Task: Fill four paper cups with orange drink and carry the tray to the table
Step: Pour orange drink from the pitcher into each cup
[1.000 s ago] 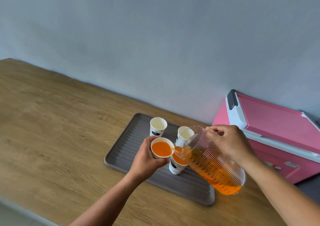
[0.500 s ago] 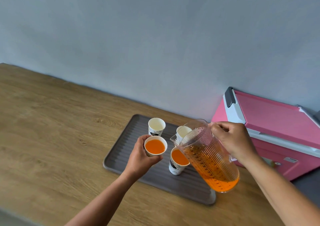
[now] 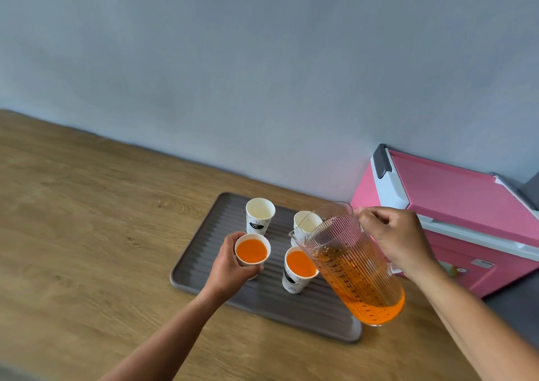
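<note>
Cups on the tray (image 3: pixel 201 252), four of them, and two carry orange drink. Left hand (image 3: pixel 230 267) is wrapped round a full cup (image 3: pixel 252 252), fingers curled about its wall, at the tray's left part; whether its base touches the tray I cannot tell, the hand hides it. Just right of it stands a second full cup (image 3: pixel 299 270), upright on the ribbed tray, dark print on its side. Behind, toward the wall, two cups show pale and empty inside: one (image 3: pixel 259 216) at the tray's far left, standing clear, the other (image 3: pixel 306 223) partly hidden behind the jug's rim.

Right hand (image 3: pixel 396 240) is closed in a fist on the jug's handle, which is mostly hidden under the fingers. Jug (image 3: pixel 353 267) is clear, ribbed, with printed measuring marks, tilted a little with its spout toward the cups, held above the tray's right end. Orange drink fills its lower part and no stream is leaving the spout.

Tray is grey, lying on the wooden surface (image 3: pixel 87 235) close to the back edge by the grey wall (image 3: pixel 262 74). Pink cooler (image 3: pixel 455 214) sits at the right end of the surface, just beside the tray, lid down, white trim and a dark latch at its corner. Both forearms reach in from the near edge.
</note>
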`<state>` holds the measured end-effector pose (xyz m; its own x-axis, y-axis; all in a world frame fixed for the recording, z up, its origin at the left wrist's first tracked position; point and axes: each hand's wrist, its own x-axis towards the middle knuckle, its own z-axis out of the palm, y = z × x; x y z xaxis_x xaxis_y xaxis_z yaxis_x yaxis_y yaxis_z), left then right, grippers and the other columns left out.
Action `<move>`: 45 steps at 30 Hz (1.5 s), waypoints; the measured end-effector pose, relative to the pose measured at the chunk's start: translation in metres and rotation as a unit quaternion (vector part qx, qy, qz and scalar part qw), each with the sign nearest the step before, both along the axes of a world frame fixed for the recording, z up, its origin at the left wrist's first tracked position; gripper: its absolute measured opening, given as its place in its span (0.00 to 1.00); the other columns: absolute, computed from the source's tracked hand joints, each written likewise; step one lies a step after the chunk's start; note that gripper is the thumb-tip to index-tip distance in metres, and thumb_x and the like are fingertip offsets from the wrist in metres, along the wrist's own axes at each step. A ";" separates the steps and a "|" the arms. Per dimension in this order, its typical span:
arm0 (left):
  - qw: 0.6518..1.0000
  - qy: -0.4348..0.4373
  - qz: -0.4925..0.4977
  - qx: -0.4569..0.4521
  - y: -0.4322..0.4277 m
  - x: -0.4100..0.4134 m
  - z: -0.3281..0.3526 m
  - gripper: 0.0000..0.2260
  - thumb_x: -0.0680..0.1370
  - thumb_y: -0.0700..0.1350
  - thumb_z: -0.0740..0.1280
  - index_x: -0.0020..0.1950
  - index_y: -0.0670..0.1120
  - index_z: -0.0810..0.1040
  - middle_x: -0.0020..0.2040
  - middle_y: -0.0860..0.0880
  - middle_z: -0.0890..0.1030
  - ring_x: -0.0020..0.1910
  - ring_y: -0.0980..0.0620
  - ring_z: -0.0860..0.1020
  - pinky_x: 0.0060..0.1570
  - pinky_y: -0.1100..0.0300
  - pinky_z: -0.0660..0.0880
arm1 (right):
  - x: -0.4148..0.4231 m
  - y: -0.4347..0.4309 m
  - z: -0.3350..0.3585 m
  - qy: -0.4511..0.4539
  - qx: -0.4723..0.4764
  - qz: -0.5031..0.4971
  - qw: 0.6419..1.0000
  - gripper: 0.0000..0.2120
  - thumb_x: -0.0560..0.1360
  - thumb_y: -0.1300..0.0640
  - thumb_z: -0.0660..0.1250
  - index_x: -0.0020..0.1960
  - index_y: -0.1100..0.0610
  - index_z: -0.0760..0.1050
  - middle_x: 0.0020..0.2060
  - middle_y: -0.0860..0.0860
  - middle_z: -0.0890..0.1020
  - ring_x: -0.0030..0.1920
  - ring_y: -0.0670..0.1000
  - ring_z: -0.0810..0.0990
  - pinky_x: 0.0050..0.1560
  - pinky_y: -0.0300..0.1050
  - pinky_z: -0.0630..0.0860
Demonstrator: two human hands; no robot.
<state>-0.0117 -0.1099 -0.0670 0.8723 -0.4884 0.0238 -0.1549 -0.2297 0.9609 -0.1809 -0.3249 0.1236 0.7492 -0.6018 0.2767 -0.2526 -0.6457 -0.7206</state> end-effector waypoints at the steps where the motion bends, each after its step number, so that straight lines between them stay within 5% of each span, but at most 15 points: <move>1: 1.000 0.001 -0.002 0.001 0.000 0.000 -0.001 0.33 0.64 0.44 0.81 0.64 0.55 0.68 0.56 0.56 0.77 0.55 0.57 0.78 0.51 0.64 0.74 | 0.000 -0.001 0.000 -0.001 -0.001 -0.002 1.000 0.09 0.76 0.50 0.68 0.42 0.49 0.85 0.34 0.46 0.86 0.35 0.45 0.81 0.36 0.42 0.73; 8: 1.000 0.006 -0.019 -0.004 0.000 0.005 -0.007 0.36 0.61 0.50 0.80 0.65 0.58 0.67 0.58 0.55 0.77 0.57 0.54 0.78 0.55 0.57 0.77 | -0.001 -0.001 0.000 0.002 -0.003 -0.007 1.000 0.08 0.75 0.48 0.68 0.44 0.48 0.85 0.35 0.45 0.86 0.34 0.45 0.81 0.36 0.42 0.74; 13: 0.999 -0.014 -0.043 0.021 0.002 0.008 0.009 0.53 0.57 0.63 0.79 0.76 0.58 0.57 0.68 0.55 0.64 0.67 0.58 0.65 0.66 0.56 0.66 | 0.001 0.001 0.004 -0.007 -0.006 -0.007 1.000 0.07 0.75 0.50 0.68 0.40 0.41 0.81 0.37 0.44 0.85 0.37 0.47 0.82 0.38 0.45 0.77; 17: 0.999 -0.001 0.010 -0.035 -0.001 0.024 0.035 0.47 0.61 0.73 0.70 0.75 0.56 0.62 0.72 0.52 0.66 0.71 0.54 0.67 0.70 0.51 0.66 | 0.003 0.001 0.005 -0.009 -0.013 -0.016 1.000 0.09 0.76 0.50 0.68 0.37 0.41 0.81 0.34 0.46 0.86 0.34 0.48 0.81 0.38 0.49 0.78; 22: 0.998 -0.002 -0.002 0.062 -0.028 0.065 0.046 0.44 0.66 0.58 0.78 0.76 0.52 0.61 0.75 0.47 0.64 0.73 0.48 0.66 0.70 0.47 0.66 | 0.006 -0.005 0.001 0.003 -0.018 -0.029 0.999 0.11 0.75 0.48 0.67 0.38 0.50 0.85 0.29 0.47 0.84 0.27 0.42 0.77 0.32 0.47 0.73; 31: 0.990 0.012 -0.077 0.121 -0.066 0.098 0.037 0.47 0.63 0.48 0.81 0.75 0.49 0.60 0.68 0.45 0.71 0.65 0.44 0.71 0.63 0.48 0.71 | 0.011 -0.010 0.000 0.019 -0.020 -0.039 0.999 0.14 0.76 0.47 0.67 0.36 0.51 0.84 0.26 0.49 0.81 0.25 0.44 0.73 0.30 0.45 0.69; 45: 0.993 -0.088 -0.073 0.000 -0.074 0.095 0.063 0.34 0.65 0.47 0.80 0.65 0.55 0.67 0.58 0.51 0.76 0.57 0.50 0.76 0.54 0.54 0.76 | 0.021 -0.015 0.015 0.022 -0.023 -0.067 0.997 0.17 0.75 0.49 0.67 0.28 0.49 0.79 0.20 0.42 0.76 0.24 0.43 0.70 0.32 0.43 0.67</move>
<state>0.0835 -0.1838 -0.0038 0.7748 -0.6092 0.1692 -0.3516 -0.1928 0.9161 -0.1595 -0.3398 0.1389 0.6746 -0.6850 0.2751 -0.3701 -0.6364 -0.6768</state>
